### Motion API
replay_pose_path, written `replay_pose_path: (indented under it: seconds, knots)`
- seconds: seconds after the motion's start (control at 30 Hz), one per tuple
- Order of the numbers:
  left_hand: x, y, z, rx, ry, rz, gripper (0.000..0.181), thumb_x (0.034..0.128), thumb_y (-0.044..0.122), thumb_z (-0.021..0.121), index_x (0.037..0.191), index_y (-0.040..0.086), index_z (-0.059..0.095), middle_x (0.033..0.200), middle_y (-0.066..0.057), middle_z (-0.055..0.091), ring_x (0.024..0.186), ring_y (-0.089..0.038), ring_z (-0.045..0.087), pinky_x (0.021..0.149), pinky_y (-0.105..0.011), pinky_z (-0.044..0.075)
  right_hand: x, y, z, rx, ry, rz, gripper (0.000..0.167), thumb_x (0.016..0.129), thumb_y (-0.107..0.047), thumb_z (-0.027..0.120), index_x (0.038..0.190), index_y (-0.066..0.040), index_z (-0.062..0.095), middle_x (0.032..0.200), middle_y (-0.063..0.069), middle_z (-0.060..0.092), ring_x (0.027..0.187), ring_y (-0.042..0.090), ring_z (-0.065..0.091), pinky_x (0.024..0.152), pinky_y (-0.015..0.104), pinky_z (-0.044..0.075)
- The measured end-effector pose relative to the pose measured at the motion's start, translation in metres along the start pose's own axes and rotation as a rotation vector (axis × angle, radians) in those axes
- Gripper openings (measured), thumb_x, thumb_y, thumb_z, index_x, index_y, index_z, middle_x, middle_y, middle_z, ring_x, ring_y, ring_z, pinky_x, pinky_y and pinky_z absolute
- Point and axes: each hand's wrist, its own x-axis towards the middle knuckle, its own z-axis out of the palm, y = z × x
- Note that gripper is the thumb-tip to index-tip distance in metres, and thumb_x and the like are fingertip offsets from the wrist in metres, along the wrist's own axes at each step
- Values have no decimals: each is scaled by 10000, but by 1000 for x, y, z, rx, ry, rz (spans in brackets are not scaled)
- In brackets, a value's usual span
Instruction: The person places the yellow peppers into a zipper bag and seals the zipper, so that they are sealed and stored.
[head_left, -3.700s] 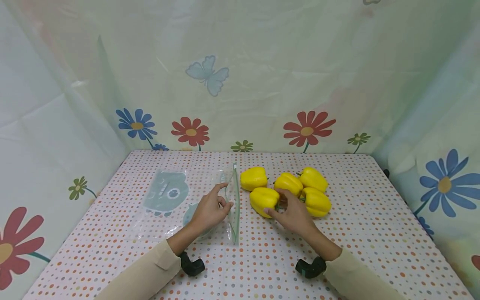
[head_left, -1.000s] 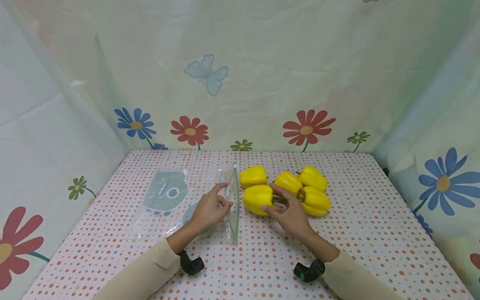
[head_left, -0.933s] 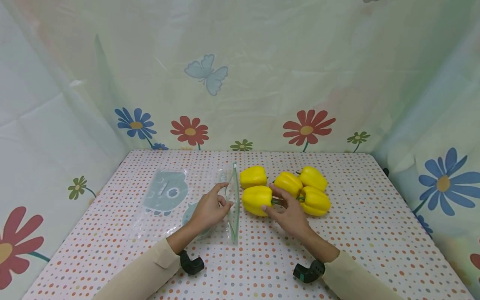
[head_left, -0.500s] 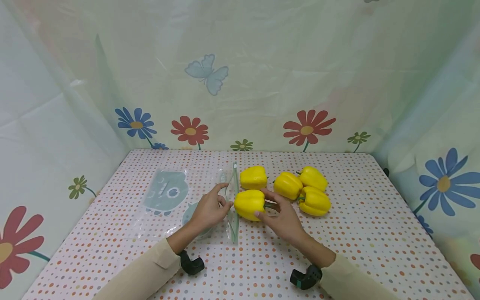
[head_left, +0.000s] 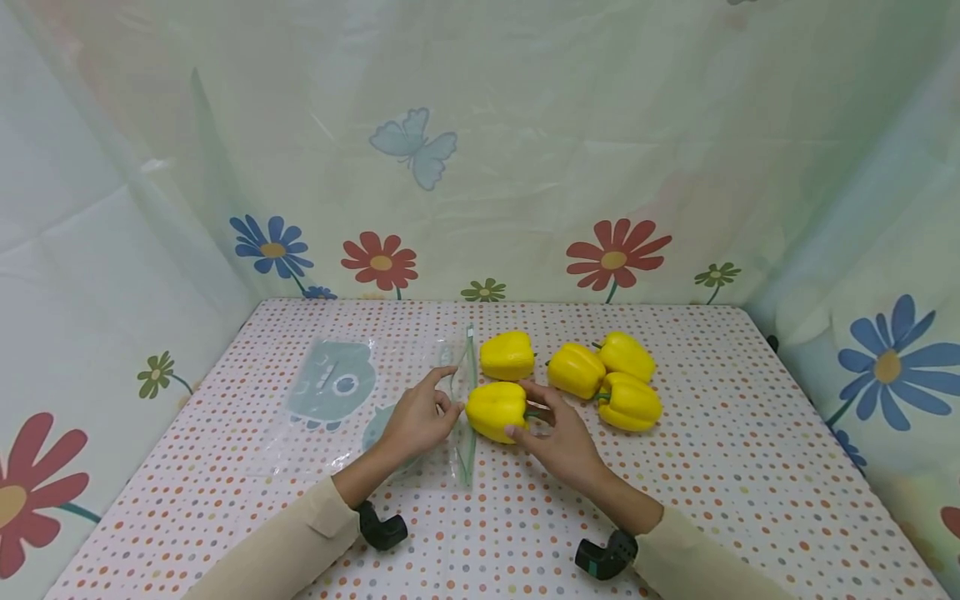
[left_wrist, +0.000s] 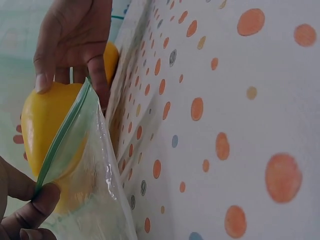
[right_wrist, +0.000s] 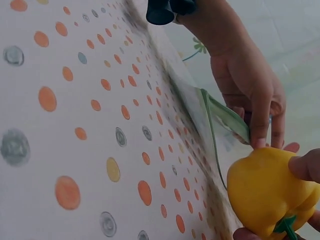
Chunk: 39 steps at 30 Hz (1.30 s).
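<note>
A clear zip bag (head_left: 330, 383) with grey-green animal prints lies flat, its green-edged mouth facing right. My left hand (head_left: 422, 421) pinches the rim of that mouth between thumb and finger, as the left wrist view shows, and the mouth gapes. My right hand (head_left: 562, 437) grips a yellow bell pepper (head_left: 497, 412) from its stem side, thumb and fingers around it. In the left wrist view the pepper (left_wrist: 42, 117) is at the bag's mouth, partly behind the clear film (left_wrist: 95, 200). The right wrist view has the pepper's green stem (right_wrist: 285, 226) toward my right hand.
One yellow pepper (head_left: 507, 355) lies just behind the held one. Three more, the nearest pepper (head_left: 630, 402) among them, are grouped to the right. A dotted cloth (head_left: 720, 467) covers the table; a flowered curtain (head_left: 510, 167) hangs behind and at both sides.
My right hand has carried the bell pepper left, from beside the other peppers to the bag's mouth. My left hand has kept its place on the rim.
</note>
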Motion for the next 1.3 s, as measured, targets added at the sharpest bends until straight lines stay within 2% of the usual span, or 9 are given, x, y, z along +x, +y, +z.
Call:
replay_pose_path:
  seconds: [0.3,0.5,0.93,1.07,1.17,1.3]
  knots:
    - [1,0,2,4,17,26,552,942,169,633,1451,111,428,618,78,594,440,-92,431,420,-221,335,5,0,3,-14,8,-15,724,876,-215,748,1487,-127,370,1516,107,404,1364,329,466,1076,451,445]
    - [0,0,3,-12,23,46,531,954,151,615,1447,85,429,606,78,588,436,-82,424,415,-215,330,9,1,7,-9,5,-26,722,869,-205,756,1480,-112,381,1503,113,417,1367,325,464,1084,440,438]
    - [-1,1,3,-52,1,20,503,967,142,571,1450,90,437,567,49,514,419,-77,350,403,-196,273,15,-1,12,-14,-9,-3,699,862,-186,762,1465,-123,415,1468,115,445,1395,313,435,1120,417,394]
    - [-1,0,4,-49,0,23,502,971,142,563,1453,89,434,559,51,507,412,-77,338,398,-196,268,15,-1,10,-59,-25,15,694,868,-206,757,1473,-155,420,1477,103,447,1369,329,469,1090,430,431]
    - [-1,0,4,-56,-6,18,502,973,142,554,1457,92,431,552,49,499,409,-82,335,397,-202,268,15,-1,7,-90,-34,31,685,869,-220,757,1473,-178,437,1491,88,460,1313,345,526,1021,444,492]
    - [0,-2,4,-101,-23,-20,490,979,145,528,1459,118,436,555,43,481,422,-96,349,412,-214,293,15,-1,4,-73,-50,49,680,868,-204,757,1473,-197,447,1478,92,482,1255,344,573,918,393,556]
